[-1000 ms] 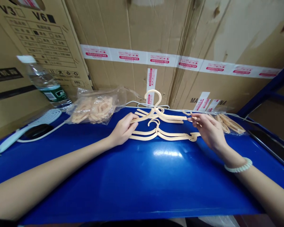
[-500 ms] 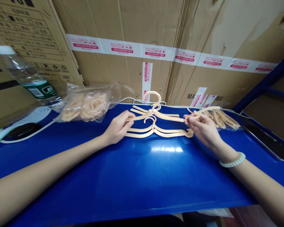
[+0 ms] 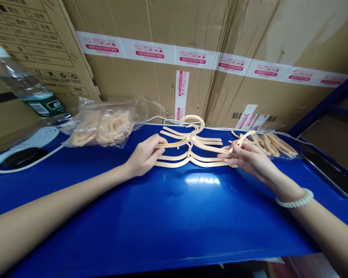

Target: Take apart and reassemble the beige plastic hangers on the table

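Note:
My left hand [image 3: 146,155] is closed round the left arm of a cream plastic hanger [image 3: 208,148], which is held a little above the table with its hook upward. At the hanger's right end, my right hand [image 3: 256,160] pinches a slim curved cream piece [image 3: 247,135]. One end of this piece meets the tip of the hanger arm; whether they are joined is hidden by the fingers. In front of the held hanger, more cream hangers [image 3: 172,165] lie on the blue table [image 3: 162,220]. Further hanger arms [image 3: 210,139] show behind it.
Clear bags of cream parts lie at left [image 3: 104,129] and right [image 3: 274,143]. Far left are a water bottle [image 3: 43,102], a black mouse [image 3: 24,159] and a coiled white cable [image 3: 40,137]. A phone [image 3: 332,172] rests at right. Cardboard boxes [image 3: 150,23] stand behind.
My right hand has turned, and the curved piece now stands steeper against the hanger's end. The hanger's hook has shifted slightly to the right. The left hand keeps its grip.

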`<state>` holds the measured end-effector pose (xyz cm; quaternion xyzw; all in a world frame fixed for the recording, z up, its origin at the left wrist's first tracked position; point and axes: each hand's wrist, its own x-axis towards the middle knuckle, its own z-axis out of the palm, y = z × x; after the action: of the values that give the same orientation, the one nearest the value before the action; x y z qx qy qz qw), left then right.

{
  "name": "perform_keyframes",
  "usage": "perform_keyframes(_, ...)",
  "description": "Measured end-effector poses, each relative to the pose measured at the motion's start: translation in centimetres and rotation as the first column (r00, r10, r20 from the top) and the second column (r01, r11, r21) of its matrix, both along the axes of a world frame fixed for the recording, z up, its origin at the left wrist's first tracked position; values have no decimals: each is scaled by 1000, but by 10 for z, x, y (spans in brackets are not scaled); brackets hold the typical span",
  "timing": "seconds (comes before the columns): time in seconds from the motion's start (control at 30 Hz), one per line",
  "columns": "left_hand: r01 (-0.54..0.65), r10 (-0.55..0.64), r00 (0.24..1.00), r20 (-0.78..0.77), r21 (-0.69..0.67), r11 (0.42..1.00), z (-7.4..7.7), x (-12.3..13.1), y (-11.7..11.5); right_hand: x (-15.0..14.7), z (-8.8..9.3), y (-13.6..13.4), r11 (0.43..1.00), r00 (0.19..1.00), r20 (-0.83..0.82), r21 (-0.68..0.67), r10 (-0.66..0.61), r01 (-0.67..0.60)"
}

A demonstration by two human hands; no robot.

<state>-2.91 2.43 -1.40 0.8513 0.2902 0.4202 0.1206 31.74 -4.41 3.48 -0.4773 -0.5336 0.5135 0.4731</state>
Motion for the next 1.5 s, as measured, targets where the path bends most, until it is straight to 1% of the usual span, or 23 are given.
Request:
perform_keyframes(0.13,2,-2,1000,-6,6,1000,-1,0,0,0,-1,0,999,999,-33,-43,-20,19)
perform_keyframes(0.37,11,-11,999,-44,-11,1000,1,-1,-3,-1,-6,0,997,996,-63,-21,-70,68)
perform_keyframes(0.47,3,-3,999,-40,-7,1000,0,-2,-2,-2,-7,-1,997,994,-74,-34,-75,73)
perform_keyframes(0.63,5,-5,1000,-27,-1,1000,-1,-2,-2,-2,-3,-2,995,991,-90,-16,-98,97)
perform_keyframes(0.8,15,-15,999,-33,10,1000,0,-1,-2,-3,5,-6,997,987,-148,-52,-60,52)
perform_keyframes(0.93,10,-9,999,-33,26,1000,-1,-1,-2,-4,7,-9,997,989,-145,-74,-25,14)
perform_keyframes(1.17,6,-4,999,-50,38,999,2,0,-4,-5,4,-11,992,989,-150,-125,-12,-7)
perform_keyframes(1.33,11,-8,998,-56,52,999,4,0,-4,-6,1,-10,993,991,-133,-118,4,-20)
perform_keyframes(1.5,12,-8,998,-58,66,998,2,-1,-4,-7,-3,-9,996,995,-100,-90,-11,1)
